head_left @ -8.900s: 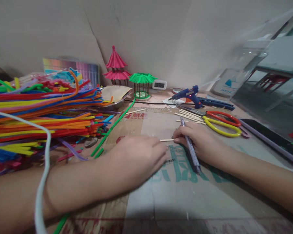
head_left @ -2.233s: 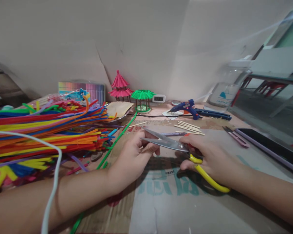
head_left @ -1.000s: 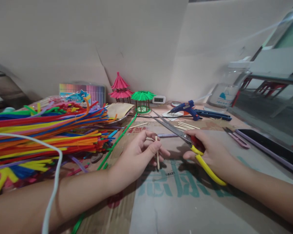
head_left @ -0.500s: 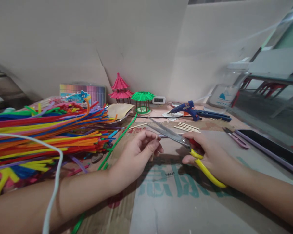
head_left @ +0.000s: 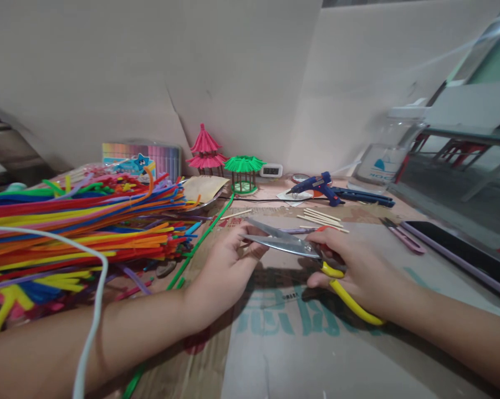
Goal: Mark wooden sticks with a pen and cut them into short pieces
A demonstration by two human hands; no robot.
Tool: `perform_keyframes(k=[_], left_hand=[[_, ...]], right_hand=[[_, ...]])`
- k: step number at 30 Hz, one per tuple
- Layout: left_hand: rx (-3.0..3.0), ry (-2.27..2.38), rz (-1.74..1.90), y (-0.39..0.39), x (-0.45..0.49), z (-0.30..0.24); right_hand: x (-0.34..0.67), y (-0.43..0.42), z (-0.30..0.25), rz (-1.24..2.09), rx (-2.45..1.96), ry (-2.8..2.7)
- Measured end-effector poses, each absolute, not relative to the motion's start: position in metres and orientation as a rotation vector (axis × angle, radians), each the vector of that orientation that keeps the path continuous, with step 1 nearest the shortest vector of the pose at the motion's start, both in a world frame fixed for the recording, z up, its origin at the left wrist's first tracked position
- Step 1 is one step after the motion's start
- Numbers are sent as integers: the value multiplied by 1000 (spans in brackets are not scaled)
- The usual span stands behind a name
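My left hand is closed in a pinch above the table, on a short wooden stick that the blades now mostly hide. In my right hand is a pair of scissors with yellow handles. Its blades are parted, point left and lie across the fingertips of my left hand; whether they touch the stick I cannot tell. Behind my hands lie several thin wooden sticks. Farther back stand a small green-roofed pavilion and a pink tiered pagoda.
Bundles of coloured pipe cleaners cover the left side, and a white cable crosses over my left forearm. At the back are a blue glue gun and a small clock. A phone and a pink-handled tool lie right.
The scissors have swung so the parted blades move down and left over my left fingertips, covering the stick seen before. My left hand stays in nearly the same place.
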State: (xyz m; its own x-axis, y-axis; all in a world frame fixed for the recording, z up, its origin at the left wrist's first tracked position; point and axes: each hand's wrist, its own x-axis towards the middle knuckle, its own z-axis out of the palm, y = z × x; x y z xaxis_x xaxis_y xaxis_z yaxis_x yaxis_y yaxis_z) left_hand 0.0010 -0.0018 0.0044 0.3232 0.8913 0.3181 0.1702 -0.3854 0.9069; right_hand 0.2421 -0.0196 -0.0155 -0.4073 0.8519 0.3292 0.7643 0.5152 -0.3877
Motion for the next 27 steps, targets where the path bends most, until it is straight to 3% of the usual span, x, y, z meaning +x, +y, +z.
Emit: perform_keyframes(k=[14, 21, 27], left_hand=[[1730, 908, 1078, -1, -2, -8], [1656, 852, 985, -6, 0, -5], [1780, 888, 973, -4, -2, -4]], right_hand=[[243, -16, -6, 235, -1394, -2151], [300, 28, 17, 23, -1718, -1976], [339, 57, -5, -109, -1816, -2063]])
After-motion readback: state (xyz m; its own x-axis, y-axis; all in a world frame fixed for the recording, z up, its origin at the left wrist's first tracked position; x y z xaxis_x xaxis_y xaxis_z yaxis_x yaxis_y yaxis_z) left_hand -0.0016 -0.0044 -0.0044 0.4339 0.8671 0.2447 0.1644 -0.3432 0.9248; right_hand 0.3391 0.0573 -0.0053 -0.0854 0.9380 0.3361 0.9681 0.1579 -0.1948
